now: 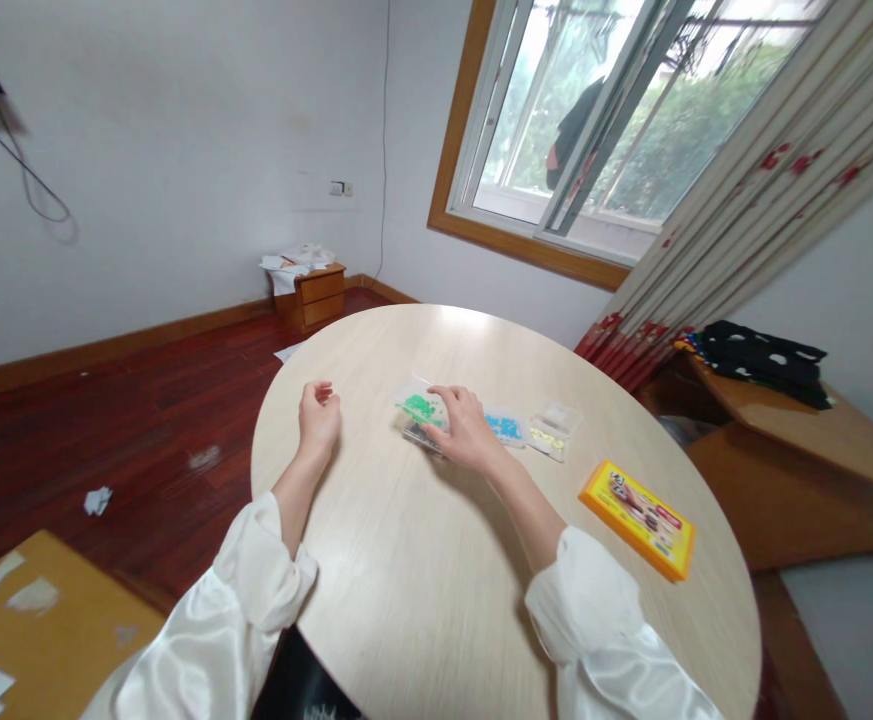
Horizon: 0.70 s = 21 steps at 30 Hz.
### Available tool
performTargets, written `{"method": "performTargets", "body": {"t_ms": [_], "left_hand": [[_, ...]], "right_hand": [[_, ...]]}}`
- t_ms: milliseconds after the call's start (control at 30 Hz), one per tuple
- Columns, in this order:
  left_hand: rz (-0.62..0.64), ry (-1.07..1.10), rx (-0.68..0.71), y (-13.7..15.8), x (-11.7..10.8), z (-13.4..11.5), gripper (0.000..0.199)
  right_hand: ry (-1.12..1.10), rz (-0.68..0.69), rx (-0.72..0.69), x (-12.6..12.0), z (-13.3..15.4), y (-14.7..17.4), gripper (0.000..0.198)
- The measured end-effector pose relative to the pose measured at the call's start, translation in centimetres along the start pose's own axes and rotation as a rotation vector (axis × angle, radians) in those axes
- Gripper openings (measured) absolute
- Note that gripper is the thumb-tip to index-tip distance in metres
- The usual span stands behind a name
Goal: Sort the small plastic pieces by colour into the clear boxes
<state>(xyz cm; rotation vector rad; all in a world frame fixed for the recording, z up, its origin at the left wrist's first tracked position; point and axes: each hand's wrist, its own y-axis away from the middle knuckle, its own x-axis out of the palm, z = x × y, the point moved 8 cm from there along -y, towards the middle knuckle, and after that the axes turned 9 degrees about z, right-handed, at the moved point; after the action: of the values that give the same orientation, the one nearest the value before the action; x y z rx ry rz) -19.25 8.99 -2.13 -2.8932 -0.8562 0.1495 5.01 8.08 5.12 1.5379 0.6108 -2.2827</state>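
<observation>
My right hand [464,428] grips a small clear plastic case of green pieces [419,408] between thumb and fingers, tilted a little over the table. Directly below it, partly covered by the case and my hand, is another small case with dark contents [421,436]. A clear case of blue pieces [504,428] lies just right of my right hand. Beside that one is an open clear case with pale yellow pieces [547,441]. Over the left side of the table, my left hand [318,422] is loosely curled, thumb apart from the fingers, with nothing visible in it.
A yellow box [640,518] with a printed picture lies on the right of the round wooden table [406,600]. Something black [305,680] is at the near edge. Behind the table are a small drawer cabinet [321,297], a window and a curtain [751,190].
</observation>
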Motion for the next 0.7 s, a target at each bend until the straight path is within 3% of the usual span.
{"method": "performTargets", "body": {"t_ms": [167,400,533,700], "left_hand": [[0.029,0.006,0.006,0.0,0.4,-0.2,0.017],[0.067,0.011,-0.013,-0.1,0.6,0.2,0.018],[0.076,0.004,-0.012,0.1,0.8,0.0,0.018],[0.091,-0.015,-0.011,0.3,1.2,-0.2,0.018]], "right_hand": [[-0.15,0.05,-0.02,1.1,-2.0,2.3,0.05],[-0.256,0.075,-0.088,1.8,-1.4,2.4,0.061],[-0.271,-0.005,-0.122,-0.9,-2.3,2.6,0.053],[-0.292,-0.168,-0.03,-5.4,-8.6,3.2,0.049]]}}
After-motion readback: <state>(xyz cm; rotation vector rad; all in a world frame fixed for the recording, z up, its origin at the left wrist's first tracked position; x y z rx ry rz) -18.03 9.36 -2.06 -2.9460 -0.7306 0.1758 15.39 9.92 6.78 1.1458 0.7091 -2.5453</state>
